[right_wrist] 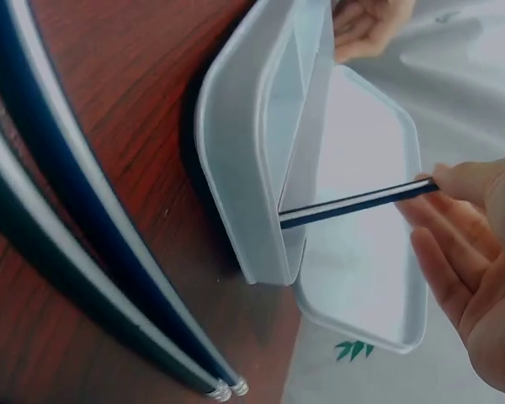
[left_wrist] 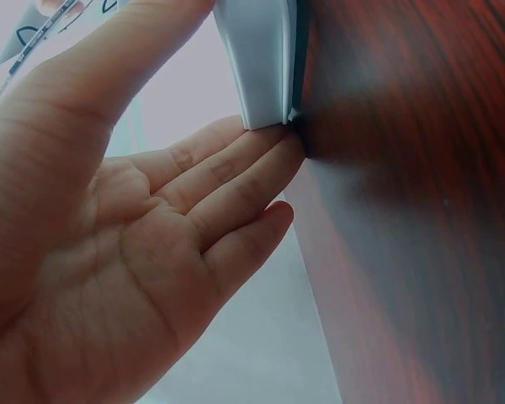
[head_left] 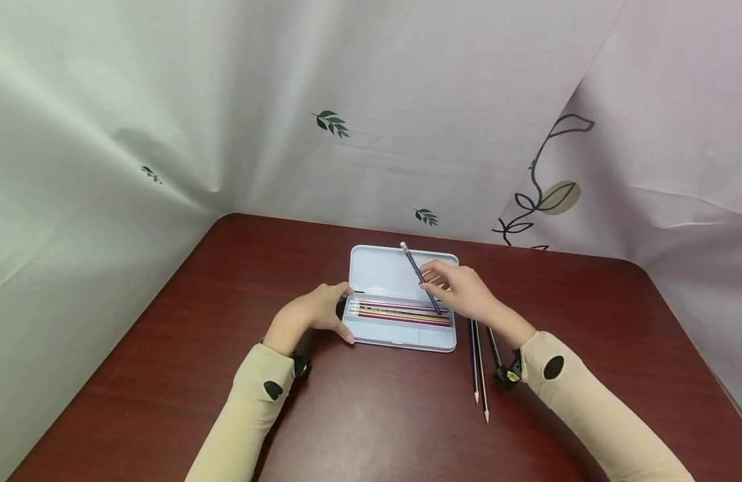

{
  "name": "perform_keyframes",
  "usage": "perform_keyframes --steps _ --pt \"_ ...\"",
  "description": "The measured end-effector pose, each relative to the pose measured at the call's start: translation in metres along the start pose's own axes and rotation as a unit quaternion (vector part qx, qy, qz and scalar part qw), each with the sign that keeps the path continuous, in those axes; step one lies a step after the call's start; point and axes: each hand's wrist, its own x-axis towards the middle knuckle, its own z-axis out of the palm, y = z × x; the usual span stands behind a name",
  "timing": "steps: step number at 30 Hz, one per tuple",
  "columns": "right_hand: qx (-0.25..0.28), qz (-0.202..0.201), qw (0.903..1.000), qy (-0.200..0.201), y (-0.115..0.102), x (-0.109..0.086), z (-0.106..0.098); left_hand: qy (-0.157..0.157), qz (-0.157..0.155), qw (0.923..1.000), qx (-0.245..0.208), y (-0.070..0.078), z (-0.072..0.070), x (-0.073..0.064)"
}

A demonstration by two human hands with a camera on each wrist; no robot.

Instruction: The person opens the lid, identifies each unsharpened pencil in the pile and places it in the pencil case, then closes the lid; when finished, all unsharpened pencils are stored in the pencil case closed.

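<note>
A pale pencil case [head_left: 377, 329] lies on the table with its lid [head_left: 377, 268] raised at the back. Several striped pencils [head_left: 401, 312] lie side by side in its rear compartment. At the case's left end, my left hand [head_left: 319, 309] holds it between the thumb on the front corner and the fingers farther back. My right hand [head_left: 464, 291] pinches a dark pencil [head_left: 415, 268] with a white stripe between thumb and fingers. That pencil slants, eraser end up, its lower end inside the case's right part, as the right wrist view [right_wrist: 362, 202] also shows.
Right of the case, dark striped pencils [head_left: 474, 361] lie on the reddish-brown table [head_left: 346, 422], sharpened ends towards me. Another dark pencil [head_left: 494, 345] lies beside my right wrist. A pale curtain [head_left: 377, 167] with leaf prints hangs behind the table.
</note>
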Motion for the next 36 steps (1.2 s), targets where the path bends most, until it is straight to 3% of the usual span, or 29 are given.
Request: perform_keyframes --steps 10,23,30,36 --pt "-0.09 -0.022 0.9932 -0.072 -0.007 0.002 0.015 -0.002 -0.001 1.0 0.001 0.001 0.001 0.002" --pt "-0.174 -0.014 0.9799 -0.096 -0.023 0.006 0.028 0.0 0.0 0.9999 0.012 0.003 0.002 0.004" --pt "-0.184 -0.013 0.977 -0.106 -0.019 0.007 0.028 -0.002 0.001 1.0 0.006 0.002 0.001 0.003" --pt "-0.172 0.011 0.9806 -0.093 -0.012 0.008 0.012 0.003 0.0 1.0 0.006 -0.003 0.002 0.002"
